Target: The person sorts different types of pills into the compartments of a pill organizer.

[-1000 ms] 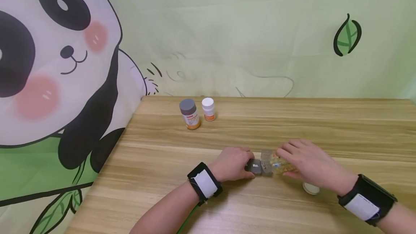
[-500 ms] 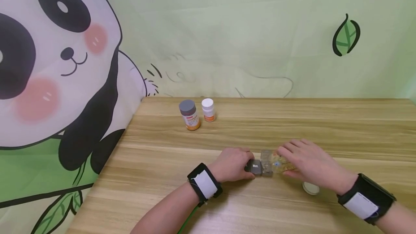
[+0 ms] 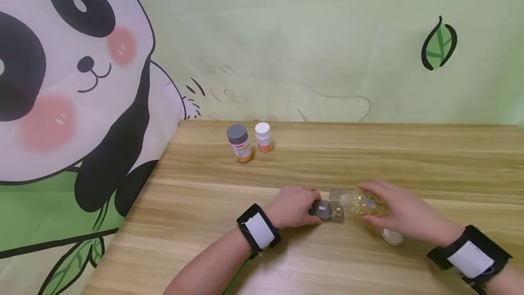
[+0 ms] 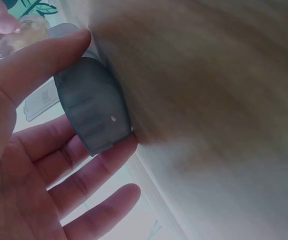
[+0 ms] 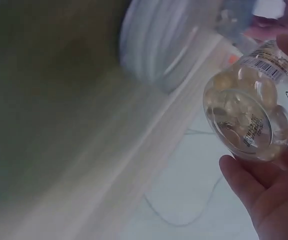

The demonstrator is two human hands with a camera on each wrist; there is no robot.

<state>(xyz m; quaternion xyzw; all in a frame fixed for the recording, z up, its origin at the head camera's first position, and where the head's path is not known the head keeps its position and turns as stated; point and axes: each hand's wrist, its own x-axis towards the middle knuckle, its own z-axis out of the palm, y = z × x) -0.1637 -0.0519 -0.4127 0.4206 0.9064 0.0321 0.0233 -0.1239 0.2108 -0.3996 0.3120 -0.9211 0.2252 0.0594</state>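
My left hand [image 3: 292,206] grips the near-left end of a grey weekly pill organizer [image 3: 322,210], thumb on one side and fingers on the other. One lid reads "Mon."; the compartment to its right is uncovered and holds golden softgels, its clear lid raised behind. My right hand [image 3: 395,206] holds a clear bottle [image 3: 364,202] of golden softgels on its side, mouth toward the organizer. In the right wrist view the bottle's base [image 5: 241,122] shows printed text, with softgels behind it. The left wrist view shows the organizer's grey end [image 4: 94,105] between thumb and fingers.
A white bottle cap [image 3: 392,236] lies on the wooden table [image 3: 204,240] below my right hand. Farther back stand a grey-capped supplement bottle [image 3: 240,144] and a smaller white bottle [image 3: 263,138]. A panda-print cloth [image 3: 307,49] hangs behind the table.
My right hand has drawn the clear bottle to the right, uncovering the compartment with softgels in it. My left hand stays in place on the organizer.
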